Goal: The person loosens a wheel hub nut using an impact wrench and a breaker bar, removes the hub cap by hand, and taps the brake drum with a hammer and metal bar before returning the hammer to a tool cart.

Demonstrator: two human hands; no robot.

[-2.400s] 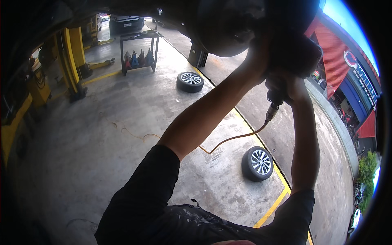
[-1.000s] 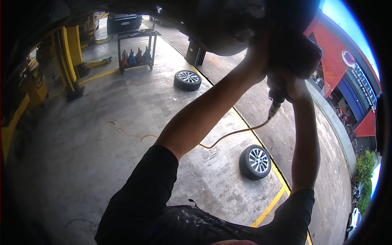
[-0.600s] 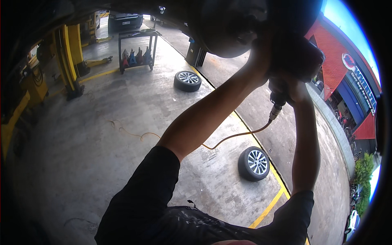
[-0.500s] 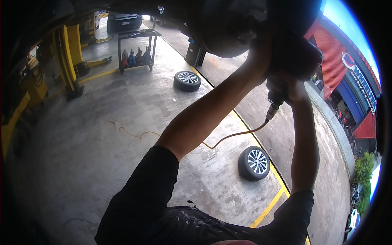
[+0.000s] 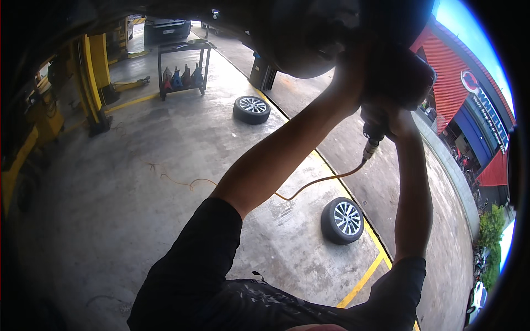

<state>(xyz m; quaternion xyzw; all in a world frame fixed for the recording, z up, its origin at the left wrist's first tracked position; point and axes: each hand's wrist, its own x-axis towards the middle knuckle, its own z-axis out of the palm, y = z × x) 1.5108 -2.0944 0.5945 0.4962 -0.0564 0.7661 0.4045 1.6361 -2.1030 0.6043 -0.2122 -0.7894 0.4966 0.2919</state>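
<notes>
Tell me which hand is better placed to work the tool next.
Probably the right hand: it appears to grip the tool at its handle, above the hose; the left hand is higher, in shadow.

Lettering on the building across the way

On the red building at the right, we see a sign in large white capital letters on a dark blue band, sloping down toward the right, with a smaller white line of words beneath it. At the upper end of the lettering we find a round red-and-white emblem. The parked car at the upper left carries a pale number plate, too small for us to read
</notes>
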